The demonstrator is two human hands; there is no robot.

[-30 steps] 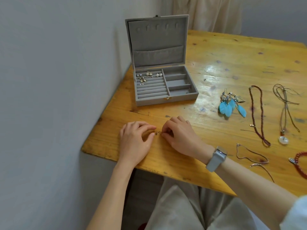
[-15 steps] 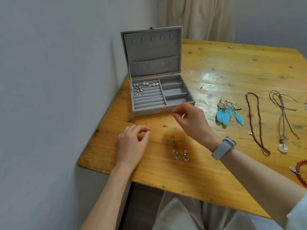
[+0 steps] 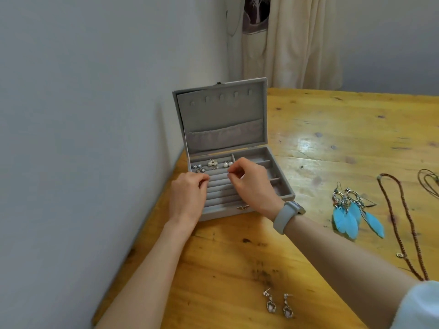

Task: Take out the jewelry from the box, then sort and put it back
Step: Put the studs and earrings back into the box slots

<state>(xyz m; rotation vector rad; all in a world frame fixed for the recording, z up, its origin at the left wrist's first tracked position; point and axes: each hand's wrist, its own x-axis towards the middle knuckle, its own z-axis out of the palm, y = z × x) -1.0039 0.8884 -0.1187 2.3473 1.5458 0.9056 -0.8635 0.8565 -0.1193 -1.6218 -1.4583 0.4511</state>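
The grey jewelry box stands open against the wall, its lid upright. Several small stud earrings sit in the back rows of its ring rolls. My right hand hovers over the rolls and pinches a tiny earring between thumb and fingertips. My left hand lies on the box's left side with its fingers curled onto the rolls. Whether they hold anything is hidden. A pair of silver drop earrings lies on the table near me.
On the wooden table, right of the box, lie blue feather earrings, a brown beaded necklace and a cord necklace at the frame edge. A grey wall borders the table's left side. A curtain hangs behind.
Both hands left the table's front edge and moved up to the box. The right hand carried the small piece over the ring rolls. The drop earrings stay on the table.
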